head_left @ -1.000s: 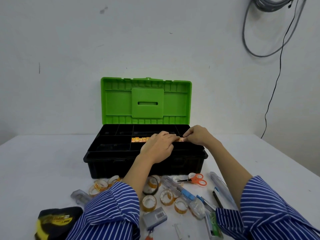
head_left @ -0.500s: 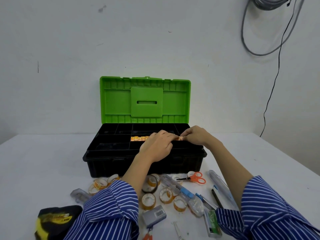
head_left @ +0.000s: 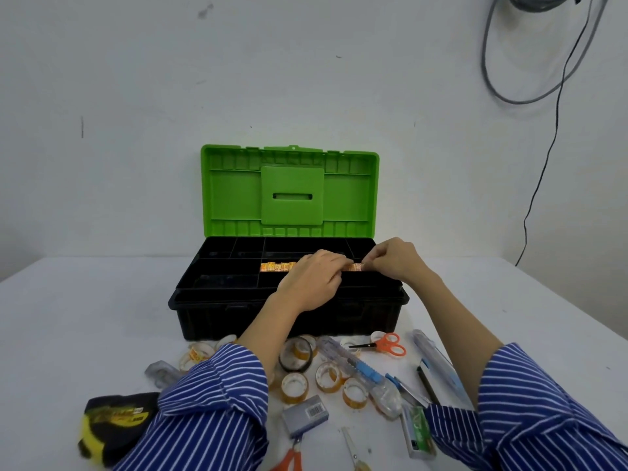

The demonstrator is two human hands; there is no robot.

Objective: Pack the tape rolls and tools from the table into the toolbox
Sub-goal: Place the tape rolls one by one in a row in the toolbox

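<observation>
The toolbox (head_left: 217, 297) stands open at the table's middle, a black compartment tray under an upright green lid (head_left: 238, 198). A row of small orange-printed tape rolls (head_left: 277, 266) lies in a middle compartment. My left hand (head_left: 312, 283) is over the row with its fingers curled down onto the rolls. My right hand (head_left: 394, 261) pinches the roll at the row's right end (head_left: 356, 266). Several loose tape rolls (head_left: 294, 387) lie on the table in front of the box, partly hidden by my left forearm.
In front of the box lie orange scissors (head_left: 387, 345), a clear cutter with a blue slider (head_left: 356, 365), a black pen (head_left: 426, 382), a grey box (head_left: 306, 414), a black-and-yellow tape measure (head_left: 112, 423) and a green packet (head_left: 418, 433). A cable (head_left: 543, 164) hangs down the right wall.
</observation>
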